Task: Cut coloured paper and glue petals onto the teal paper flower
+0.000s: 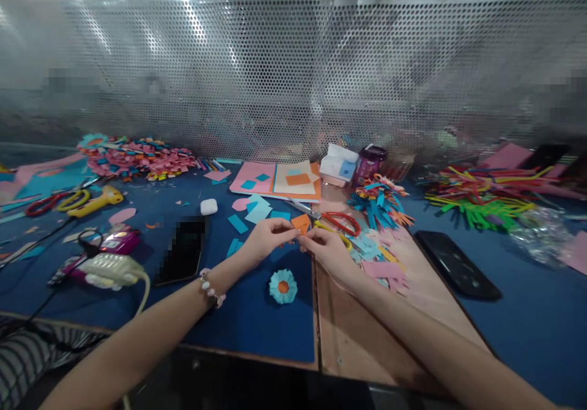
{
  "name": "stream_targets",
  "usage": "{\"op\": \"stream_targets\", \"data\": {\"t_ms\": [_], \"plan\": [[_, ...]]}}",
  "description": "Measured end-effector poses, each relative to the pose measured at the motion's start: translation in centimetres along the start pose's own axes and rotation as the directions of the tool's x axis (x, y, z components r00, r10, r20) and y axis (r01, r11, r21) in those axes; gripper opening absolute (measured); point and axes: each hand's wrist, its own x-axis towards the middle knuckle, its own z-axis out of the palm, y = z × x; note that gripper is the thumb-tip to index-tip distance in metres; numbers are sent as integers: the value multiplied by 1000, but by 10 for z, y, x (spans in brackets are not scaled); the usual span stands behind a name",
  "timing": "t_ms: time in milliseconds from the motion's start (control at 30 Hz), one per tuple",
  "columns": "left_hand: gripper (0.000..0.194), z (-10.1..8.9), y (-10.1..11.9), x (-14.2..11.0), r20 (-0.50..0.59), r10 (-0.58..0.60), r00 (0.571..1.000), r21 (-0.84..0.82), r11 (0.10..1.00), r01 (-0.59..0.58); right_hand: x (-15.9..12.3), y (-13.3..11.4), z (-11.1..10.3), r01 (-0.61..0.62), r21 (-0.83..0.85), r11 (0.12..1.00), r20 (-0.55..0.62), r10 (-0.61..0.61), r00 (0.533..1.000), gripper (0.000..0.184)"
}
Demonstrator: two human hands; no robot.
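Observation:
Over the middle of the table, my left hand point(270, 238) and my right hand point(328, 251) meet with fingertips pinched together. Whatever sits between them is too small and blurred to name. An orange piece of paper point(301, 221) shows right behind the fingertips; whether they touch it I cannot tell. Below the hands lies a light blue paper flower point(283, 287) with an orange centre. Blue paper pieces point(257, 210) are scattered beyond my left hand. Red-handled scissors point(342, 223) rest just past my right hand, beside paper scraps point(385, 269).
A phone point(181, 251) and a white earbud case point(208, 207) lie left; another phone point(458, 264) lies right. Glue guns point(107, 269) with cords occupy the left. Paper sheets point(250, 174), a heap of paper flowers point(137, 158) and a perforated metal screen point(275, 73) stand at the back.

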Motion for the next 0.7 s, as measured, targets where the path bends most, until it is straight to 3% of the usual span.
{"op": "stream_targets", "data": {"t_ms": [333,700], "plan": [[27,1,6,-2,-18,-26,1000,-9,1000,26,4,1,-9,50,-28,998,156,-46,987,28],[25,-1,7,-2,-60,-1,998,10,1000,2,0,-6,-4,65,-125,990,85,-54,995,26]]}}
